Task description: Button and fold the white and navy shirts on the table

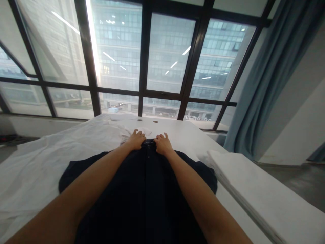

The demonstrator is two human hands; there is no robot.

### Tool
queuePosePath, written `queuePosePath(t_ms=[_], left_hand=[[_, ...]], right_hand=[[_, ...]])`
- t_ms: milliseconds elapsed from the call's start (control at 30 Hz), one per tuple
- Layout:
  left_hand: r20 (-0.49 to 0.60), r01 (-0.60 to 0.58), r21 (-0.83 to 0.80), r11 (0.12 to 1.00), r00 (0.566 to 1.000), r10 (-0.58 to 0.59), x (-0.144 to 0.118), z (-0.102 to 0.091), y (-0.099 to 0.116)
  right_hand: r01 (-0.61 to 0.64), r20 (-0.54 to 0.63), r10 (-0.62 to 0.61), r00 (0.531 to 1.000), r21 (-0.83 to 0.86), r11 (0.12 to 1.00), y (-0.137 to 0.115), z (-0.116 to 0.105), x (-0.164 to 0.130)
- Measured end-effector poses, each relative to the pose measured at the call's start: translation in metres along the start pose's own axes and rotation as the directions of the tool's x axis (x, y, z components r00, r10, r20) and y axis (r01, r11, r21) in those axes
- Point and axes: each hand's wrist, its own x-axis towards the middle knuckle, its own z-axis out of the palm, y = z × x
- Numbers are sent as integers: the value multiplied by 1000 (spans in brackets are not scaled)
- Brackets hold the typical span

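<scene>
A dark navy short-sleeved shirt [149, 189] lies spread front side up, its button placket running down the middle and its sleeves out to both sides. At its far end, my left hand [137, 139] grips the left side of the collar [148, 143]. My right hand [163, 143] grips the collar's other side, a short gap away. Fingers of both hands are curled, with some fingertips raised. Both forearms lie over the shirt and hide parts of it.
Thin white sheeting [63, 145] covers the left of the white table [185, 132]. A folded stack of white material [264, 186] lies on the right. Beyond the table stand dark-framed windows [165, 54], with a blue-grey curtain [269, 78] at the right.
</scene>
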Motion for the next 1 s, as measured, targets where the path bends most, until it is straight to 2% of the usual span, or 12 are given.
queuePosePath(t_ms=[133,200,300,433,533,600,667,767,833,900,967,1000], left_hand=[[39,183,-65,981,983,-181,-17,12,8],[63,310,-96,946,950,-305,-35,13,-2],[217,449,-108,887,881,-420,-70,11,-27],[372,569,-148,809,790,-488,-119,14,-64],[431,642,-216,736,739,-518,-150,15,-85],[468,665,-217,715,713,-521,-166,12,-96],[482,681,-170,712,688,-543,-176,4,-101],[398,708,-40,705,658,-639,-179,-13,-87],[238,680,31,733,707,-666,-171,-25,-61],[118,579,18,815,808,-577,-157,-35,-25],[157,464,-142,874,883,-443,-141,-42,14],[193,432,-237,870,899,-394,-132,-44,32]], right_hand=[[-230,24,228,973,86,969,2,11,-19],[-370,104,361,927,84,925,20,8,-36],[-509,306,479,823,23,860,61,-3,-68],[-559,543,471,695,-5,829,106,-21,-107],[-516,677,380,630,-1,857,116,-35,-127],[-491,706,366,606,-30,871,114,-45,-137],[-493,647,443,621,-117,862,104,-54,-144],[-503,405,557,725,-242,830,74,-67,-144],[-468,301,503,810,-185,864,41,-74,-136],[-421,332,390,859,24,907,2,-78,-122],[-391,397,278,875,239,889,-38,-79,-105],[-382,425,235,874,303,873,-55,-78,-97]])
